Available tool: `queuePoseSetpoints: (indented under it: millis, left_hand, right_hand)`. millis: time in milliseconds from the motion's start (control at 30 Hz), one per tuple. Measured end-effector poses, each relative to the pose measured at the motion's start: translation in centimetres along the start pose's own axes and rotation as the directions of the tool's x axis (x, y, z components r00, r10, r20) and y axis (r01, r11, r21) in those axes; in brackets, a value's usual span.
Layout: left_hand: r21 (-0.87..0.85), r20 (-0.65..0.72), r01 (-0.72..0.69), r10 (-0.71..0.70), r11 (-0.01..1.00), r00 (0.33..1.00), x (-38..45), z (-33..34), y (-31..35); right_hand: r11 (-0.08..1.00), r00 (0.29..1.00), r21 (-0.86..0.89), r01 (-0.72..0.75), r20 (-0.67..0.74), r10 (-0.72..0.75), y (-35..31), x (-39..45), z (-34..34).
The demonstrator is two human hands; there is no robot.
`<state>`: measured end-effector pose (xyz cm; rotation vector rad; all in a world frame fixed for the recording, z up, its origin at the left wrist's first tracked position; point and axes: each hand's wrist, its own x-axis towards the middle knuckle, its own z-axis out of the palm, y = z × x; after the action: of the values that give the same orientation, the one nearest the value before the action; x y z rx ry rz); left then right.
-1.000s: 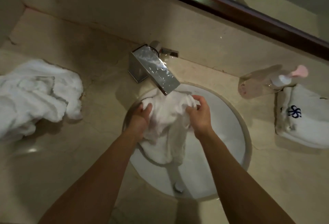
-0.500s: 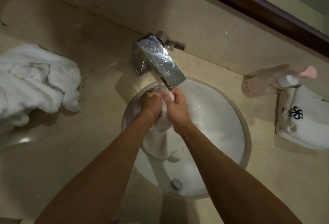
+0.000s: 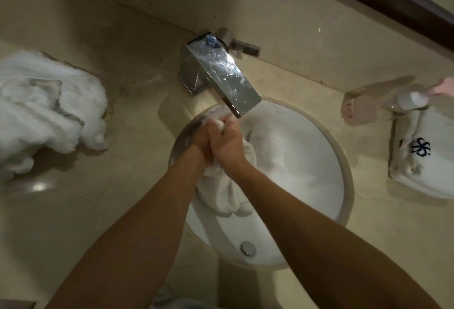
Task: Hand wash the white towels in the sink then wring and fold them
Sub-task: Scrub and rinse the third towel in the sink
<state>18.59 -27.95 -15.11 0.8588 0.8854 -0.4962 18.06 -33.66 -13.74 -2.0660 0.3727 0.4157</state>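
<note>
A wet white towel [image 3: 227,191] hangs bunched in the round white sink [image 3: 304,161], just under the chrome faucet [image 3: 221,73]. My left hand [image 3: 200,140] and my right hand [image 3: 227,140] are pressed together at the basin's far left, both gripping the towel's upper part. The left hand is partly hidden behind the right. The towel's lower end droops toward the drain [image 3: 248,247].
A crumpled pile of white towels [image 3: 46,110] lies on the beige counter at the left. At the right sit a folded white towel with a blue emblem [image 3: 425,156], a clear soap dispenser with a pink pump [image 3: 383,100], and the mirror frame [image 3: 393,1] above.
My hands, apart and spreading the towel a second ago, have come together and squeeze it bunched between them. The towel hangs lower in the basin.
</note>
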Motion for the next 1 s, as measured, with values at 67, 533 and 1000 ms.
queuePoseSetpoints:
  millis: [67,533,1000]
  left_hand:
    - [0.117,0.001,-0.096,0.097,0.988,0.995,0.4,0.6,-0.1]
    - [-0.065,-0.069,0.202,-0.206,0.977,0.976,-1.1,-3.0,-3.0]
    - [0.692,0.001,-0.184,0.253,0.698,0.967,0.3,2.1,-0.1]
  right_hand:
    - [0.999,0.996,-0.048,-0.012,-0.086,0.008,0.3,0.9,-0.8]
    - [0.368,0.621,0.574,-0.731,0.337,0.708,5.4,0.4,-5.6]
    - [0.963,0.976,0.182,-0.199,-0.055,0.212,1.1,3.5,-3.2]
